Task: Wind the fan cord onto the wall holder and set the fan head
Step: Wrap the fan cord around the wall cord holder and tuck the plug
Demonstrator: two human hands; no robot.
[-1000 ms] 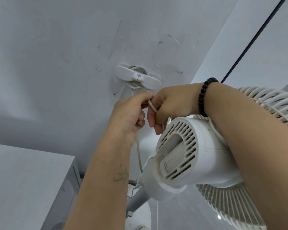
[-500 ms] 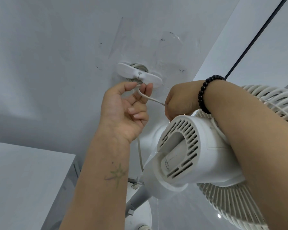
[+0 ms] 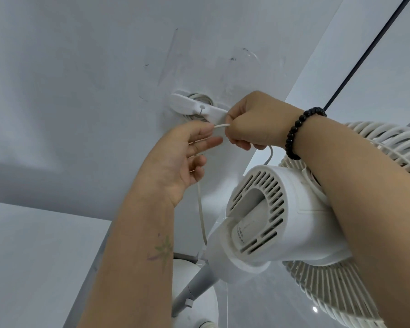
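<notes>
A white wall holder (image 3: pixel 194 106) sticks to the grey wall, with several turns of white cord wound behind it. My right hand (image 3: pixel 253 123) is a fist pinching the fan cord (image 3: pixel 221 125) just right of the holder. My left hand (image 3: pixel 182 159) is below the holder, palm up, fingers loosely spread, its fingertips touching the same short stretch of cord. More cord hangs down from my left hand (image 3: pixel 201 209) toward the fan. The white fan head (image 3: pixel 277 216) with its vented motor housing sits under my right forearm, grille to the right.
The fan's grey pole (image 3: pixel 194 287) and round white base (image 3: pixel 199 301) are below the head. A pale cabinet top (image 3: pixel 33 256) fills the lower left. A dark thin line (image 3: pixel 365 53) runs along the wall panel at upper right.
My right hand has moved up and left from the fan housing to beside the holder. My left hand has lowered slightly and now meets the cord at the right hand's fist.
</notes>
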